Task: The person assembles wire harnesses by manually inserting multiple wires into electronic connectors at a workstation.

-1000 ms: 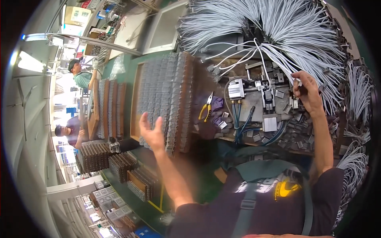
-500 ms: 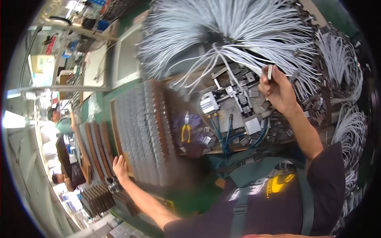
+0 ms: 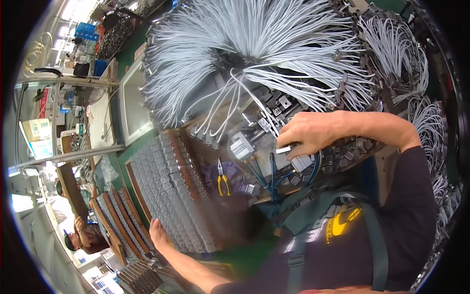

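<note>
My right hand (image 3: 313, 131) is closed, pinching a small pale rectangular block (image 3: 283, 149) between thumb and fingers. It hovers over a bench fixture of metal blocks and clamps (image 3: 274, 117), with blue air hoses (image 3: 272, 179) on its near side. Lower left, my left hand (image 3: 159, 234) rests by the near left edge of a wide tray packed with rows of small grey blocks (image 3: 169, 196); its fingers look outstretched, holding nothing I can see. Several loose white cables (image 3: 227, 108) trail from a big fanned bundle of white cables (image 3: 293, 34) toward the fixture.
Yellow-handled pliers (image 3: 223, 182) lie on a purple cloth between tray and fixture. Small dark metal pieces (image 3: 342, 156) are scattered on the bench. More cable bundles (image 3: 391, 49) line the right side. Further left, another person (image 3: 83, 237) is beside more racks (image 3: 122, 215).
My right hand has come down and left from beside the cables to over the fixture, the small block still pinched. The view has shifted; my left hand stays by the tray edge.
</note>
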### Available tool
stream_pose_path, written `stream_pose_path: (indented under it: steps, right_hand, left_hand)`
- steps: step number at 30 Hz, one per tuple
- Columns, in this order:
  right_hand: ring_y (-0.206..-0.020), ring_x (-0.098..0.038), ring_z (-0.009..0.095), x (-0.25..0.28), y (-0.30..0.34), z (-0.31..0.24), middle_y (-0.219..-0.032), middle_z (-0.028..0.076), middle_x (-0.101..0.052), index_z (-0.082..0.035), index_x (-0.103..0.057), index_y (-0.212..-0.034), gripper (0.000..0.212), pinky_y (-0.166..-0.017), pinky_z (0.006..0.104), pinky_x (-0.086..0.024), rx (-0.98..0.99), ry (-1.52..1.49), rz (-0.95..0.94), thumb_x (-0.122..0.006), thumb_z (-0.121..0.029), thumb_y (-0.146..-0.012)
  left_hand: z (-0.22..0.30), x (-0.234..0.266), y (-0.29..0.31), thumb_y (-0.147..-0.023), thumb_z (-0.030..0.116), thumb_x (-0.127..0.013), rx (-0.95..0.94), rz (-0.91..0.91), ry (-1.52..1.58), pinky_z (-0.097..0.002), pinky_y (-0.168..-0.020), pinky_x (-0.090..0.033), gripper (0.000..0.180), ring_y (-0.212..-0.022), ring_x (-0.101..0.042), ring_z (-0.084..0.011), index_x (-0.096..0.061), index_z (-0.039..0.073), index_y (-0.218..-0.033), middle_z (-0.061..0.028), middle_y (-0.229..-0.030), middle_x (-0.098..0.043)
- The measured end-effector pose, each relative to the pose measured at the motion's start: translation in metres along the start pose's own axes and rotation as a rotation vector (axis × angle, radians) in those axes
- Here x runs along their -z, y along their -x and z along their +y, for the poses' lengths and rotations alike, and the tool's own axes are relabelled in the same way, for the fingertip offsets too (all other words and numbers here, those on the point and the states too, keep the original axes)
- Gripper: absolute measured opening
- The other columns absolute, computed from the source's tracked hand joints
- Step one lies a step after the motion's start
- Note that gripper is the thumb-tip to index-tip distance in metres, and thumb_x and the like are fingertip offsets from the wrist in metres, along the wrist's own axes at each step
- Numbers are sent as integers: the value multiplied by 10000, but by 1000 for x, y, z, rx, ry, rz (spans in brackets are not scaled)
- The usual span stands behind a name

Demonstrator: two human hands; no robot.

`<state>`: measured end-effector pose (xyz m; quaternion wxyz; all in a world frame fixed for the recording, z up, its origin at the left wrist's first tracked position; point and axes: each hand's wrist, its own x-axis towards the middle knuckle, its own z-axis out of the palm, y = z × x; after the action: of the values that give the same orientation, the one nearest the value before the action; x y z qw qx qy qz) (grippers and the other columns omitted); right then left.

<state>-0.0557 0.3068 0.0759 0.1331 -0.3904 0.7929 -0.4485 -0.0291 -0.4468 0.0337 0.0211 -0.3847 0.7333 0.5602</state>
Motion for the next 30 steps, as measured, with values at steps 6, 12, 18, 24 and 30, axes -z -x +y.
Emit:
stream_pose_path:
  steps: [6, 12, 18, 24, 30]
  right_hand:
    - [-732, -672, 363, 58, 50, 1, -723, 153, -663, -8, -649, -825, 398, -654, 457, -497, -324, 286, -220, -815, -369, -817]
    - [-692, -673, 357, 78, 67, 3, -691, 148, -669, -11, -680, -797, 441, -633, 452, -498, -442, 462, -315, -851, -416, -754]
    - [-678, -676, 169, 77, 38, 39, -733, 83, -697, 19, -681, -1095, 530, -601, 316, -475, -538, -257, -496, -898, -343, -775]
    - [-850, -715, 152, 58, 8, 67, -990, 124, -748, 49, -615, -1154, 470, -739, 267, -552, -340, -938, -561, -881, -59, -782]
    - [-825, -710, 137, 48, 11, 69, -912, 94, -738, 37, -634, -1067, 443, -732, 267, -551, -278, -1048, -383, -911, -68, -737]
  left_hand:
    - [-18, 17, 11, -905, 143, -722, -63, 62, 4, -380, -1065, -377, 734, -1206, -561, -207, -397, -13, -1544, -114, -1356, -593]
    - [-2, 52, 11, -884, 20, -696, -262, 34, 224, -394, -935, -525, 359, -1013, -645, -217, -599, 22, -1229, -62, -1071, -667]
    - [129, -100, 122, -851, -21, -700, -566, -139, 433, -361, -1006, -536, 566, -1027, -647, -257, -511, -41, -1384, -134, -1134, -641]
    - [167, -327, 234, -657, -14, -706, -575, -463, -67, -368, -902, -571, 612, -1091, -663, -269, -660, -4, -1267, -163, -1231, -636]
    - [61, -491, 251, -647, 83, -846, -865, -1004, -229, -399, -992, -521, 612, -1171, -628, -233, -676, -43, -1221, -116, -1406, -565]
